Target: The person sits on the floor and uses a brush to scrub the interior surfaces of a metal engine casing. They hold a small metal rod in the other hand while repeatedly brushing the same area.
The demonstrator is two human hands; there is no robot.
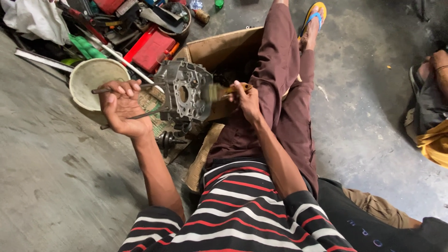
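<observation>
A grey metal engine case (186, 92) is held up in front of me on two long thin rods (140, 113). My left hand (120, 107) grips those rods, palm turned up, to the left of the case. My right hand (244, 97) holds a small brush (219, 91) with a yellowish handle; its blurred bristles touch the right face of the case. I sit on the concrete floor in maroon trousers (280, 79) and a striped shirt, legs stretched forward.
An open cardboard box (219, 46) lies behind the case. A pale round bowl (91, 77) sits at left, a small crank part (167, 140) below the case. Red tool boxes (151, 49) and clutter fill the top left. Another person sits at right (431, 107).
</observation>
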